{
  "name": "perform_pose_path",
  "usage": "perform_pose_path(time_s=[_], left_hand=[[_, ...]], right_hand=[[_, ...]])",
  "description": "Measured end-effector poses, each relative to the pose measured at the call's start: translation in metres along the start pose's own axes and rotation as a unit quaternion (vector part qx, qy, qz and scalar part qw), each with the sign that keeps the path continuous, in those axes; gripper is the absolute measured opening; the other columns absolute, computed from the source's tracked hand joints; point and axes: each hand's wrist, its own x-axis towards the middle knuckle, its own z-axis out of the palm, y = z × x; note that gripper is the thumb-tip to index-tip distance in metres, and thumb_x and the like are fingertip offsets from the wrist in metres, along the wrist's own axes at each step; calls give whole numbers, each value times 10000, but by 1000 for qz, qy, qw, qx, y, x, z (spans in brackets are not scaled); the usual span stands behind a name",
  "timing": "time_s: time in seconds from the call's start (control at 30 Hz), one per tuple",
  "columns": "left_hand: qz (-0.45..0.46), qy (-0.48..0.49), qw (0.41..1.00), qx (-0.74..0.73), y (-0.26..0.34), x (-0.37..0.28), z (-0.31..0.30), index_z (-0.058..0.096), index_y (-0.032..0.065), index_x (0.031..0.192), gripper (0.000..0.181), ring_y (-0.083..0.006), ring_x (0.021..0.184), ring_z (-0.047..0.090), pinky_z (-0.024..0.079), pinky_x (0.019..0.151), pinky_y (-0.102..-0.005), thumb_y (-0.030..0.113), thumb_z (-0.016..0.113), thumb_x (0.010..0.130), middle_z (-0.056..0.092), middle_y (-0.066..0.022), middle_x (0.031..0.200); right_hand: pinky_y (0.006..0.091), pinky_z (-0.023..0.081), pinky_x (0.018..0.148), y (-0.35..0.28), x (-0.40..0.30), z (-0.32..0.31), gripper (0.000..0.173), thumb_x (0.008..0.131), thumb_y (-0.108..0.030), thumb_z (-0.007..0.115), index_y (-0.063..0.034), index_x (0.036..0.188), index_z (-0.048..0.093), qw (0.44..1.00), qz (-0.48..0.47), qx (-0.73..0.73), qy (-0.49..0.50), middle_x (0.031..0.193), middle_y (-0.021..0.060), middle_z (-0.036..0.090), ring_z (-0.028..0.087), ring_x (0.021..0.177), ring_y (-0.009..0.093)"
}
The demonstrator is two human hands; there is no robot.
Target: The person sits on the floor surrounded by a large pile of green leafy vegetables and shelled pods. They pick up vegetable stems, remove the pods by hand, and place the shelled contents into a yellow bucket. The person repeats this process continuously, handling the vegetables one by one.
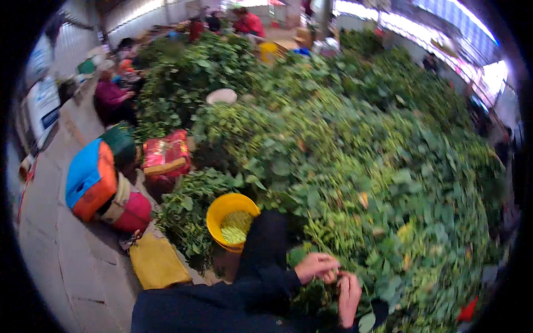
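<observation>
My left hand (pixel 317 267) reaches in from a dark sleeve at the lower middle, its fingers bent. Close on its right, my right hand (pixel 349 293) points upward with its fingertips near those of the left. Both are over a large heap of green leafy plants with pods (pixel 333 233), and a stem seems to run by the fingers. Blur hides whether either hand grips it. Left of my dark-clothed knee stands a yellow bucket (pixel 213 214), partly filled with small light green pods or beans (pixel 234 233).
Left of the bucket lie a yellow sack (pixel 158 262), a blue and orange bundle (pixel 93 179) and a red shiny box or bag (pixel 166 152). A white basin (pixel 221 96) rests on the heap. A person in purple (pixel 110 95) sits at its left edge; others sit farther back.
</observation>
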Motion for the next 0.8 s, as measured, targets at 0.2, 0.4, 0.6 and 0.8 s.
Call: perform_pose_path(time_s=[0.2,0.4,0.6,0.8], left_hand=[[-39,12,999,-27,-12,4,-3,735,52,1014,254,-27,555,407,278,491,-209,283,714,911,565,56,687],[-17,13,999,-26,-23,9,-3,733,85,1041,260,-45,547,389,280,497,-239,316,714,923,572,44,694],[-2,27,999,-33,-22,7,-1,710,67,1053,242,-55,603,458,349,537,-244,276,704,932,605,19,752],[16,35,999,-15,-35,8,0,683,53,1088,258,-82,725,532,454,668,-313,274,676,955,628,-1,866]], right_hand=[[425,438,950,-15,-7,-1,439,1048,-396,454,-55,1298,574,992,99,21,-78,1254,139,578,546,1160,259],[309,360,584,-37,-8,7,339,1030,-327,524,-46,1180,640,975,112,182,-67,728,-21,470,399,627,103],[282,349,550,-37,-6,9,365,994,-334,573,-52,1211,652,964,182,182,-60,698,-30,498,402,592,71],[275,348,523,-31,-8,8,399,992,-342,596,-25,1229,645,964,167,196,-66,720,-9,564,435,575,74]])
